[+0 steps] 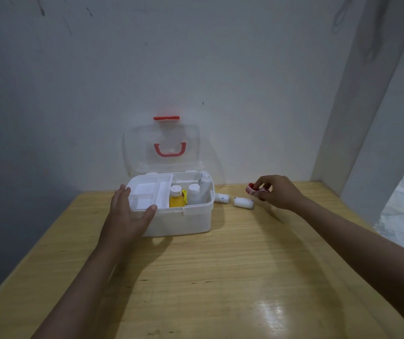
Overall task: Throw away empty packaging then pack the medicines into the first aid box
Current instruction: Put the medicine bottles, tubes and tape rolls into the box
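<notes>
A white first aid box (191, 220) stands open at the back of the wooden table, its clear lid (134, 148) with a red handle leaning against the wall. Inside are a white tray (147, 192) on the left, a yellow bottle (177, 199), a white bottle (194, 192) and a white tube (204, 182). My left hand (127, 216) rests on the box's front left corner, thumb on the rim. My right hand (276, 192) grips a small red-and-white item (251, 188) to the right of the box. Two white rolls (222, 198) (243, 202) lie between box and hand.
The wooden table (220, 277) fills the lower view, set against a white wall. Its left edge runs diagonally at the left. A white pillar (357, 118) rises at the right back corner, with a pale floor beyond.
</notes>
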{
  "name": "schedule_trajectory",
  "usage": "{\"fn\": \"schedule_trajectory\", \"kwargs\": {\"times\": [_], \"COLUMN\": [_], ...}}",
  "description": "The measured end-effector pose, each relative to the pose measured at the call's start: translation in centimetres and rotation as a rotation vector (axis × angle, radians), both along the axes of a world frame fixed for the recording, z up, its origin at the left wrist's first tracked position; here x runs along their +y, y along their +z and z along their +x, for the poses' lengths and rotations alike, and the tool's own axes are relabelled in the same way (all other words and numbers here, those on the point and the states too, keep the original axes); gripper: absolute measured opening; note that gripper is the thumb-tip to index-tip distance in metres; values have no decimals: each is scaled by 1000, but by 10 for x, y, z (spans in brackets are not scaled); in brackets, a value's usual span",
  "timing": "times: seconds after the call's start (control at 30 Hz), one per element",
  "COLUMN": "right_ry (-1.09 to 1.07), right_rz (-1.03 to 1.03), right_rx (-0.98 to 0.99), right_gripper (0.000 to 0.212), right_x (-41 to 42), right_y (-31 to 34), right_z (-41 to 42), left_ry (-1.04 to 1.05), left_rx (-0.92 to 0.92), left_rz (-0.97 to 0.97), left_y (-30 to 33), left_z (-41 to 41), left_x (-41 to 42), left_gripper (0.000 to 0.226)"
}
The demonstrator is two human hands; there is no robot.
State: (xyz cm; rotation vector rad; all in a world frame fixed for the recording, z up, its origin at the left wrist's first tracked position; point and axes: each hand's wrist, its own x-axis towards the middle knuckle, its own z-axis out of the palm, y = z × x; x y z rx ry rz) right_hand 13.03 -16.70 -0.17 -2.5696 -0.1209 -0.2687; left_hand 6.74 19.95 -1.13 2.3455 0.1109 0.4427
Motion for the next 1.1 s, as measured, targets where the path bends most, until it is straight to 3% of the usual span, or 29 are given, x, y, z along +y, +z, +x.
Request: {"fn": "schedule_trajectory", "kwargs": {"times": [0.23,0.5,0.67,0.87,1.1], "right_ry": [145,402,494,522,550], "right_rz": [69,32,-66,-351,-371], "right_rx": [-70,-66,-35,107,124], "right_gripper": [28,29,23,31,23], "right_x": [34,135,195,244,265], "right_y": [63,117,117,96,77], "right_z": [-18,-11,4,39,50], "left_ry": [-13,-37,-4,-34,-45], "left_rx": [-1,24,30,22,22], "left_rz": [-7,-69,-100,-147,-166], "left_y": [4,3,2,-6,-9], "left_z": [-4,-4,-3,1,3], "left_x": [-3,1,2,6,7], "left_gripper": [82,88,92,95,93]}}
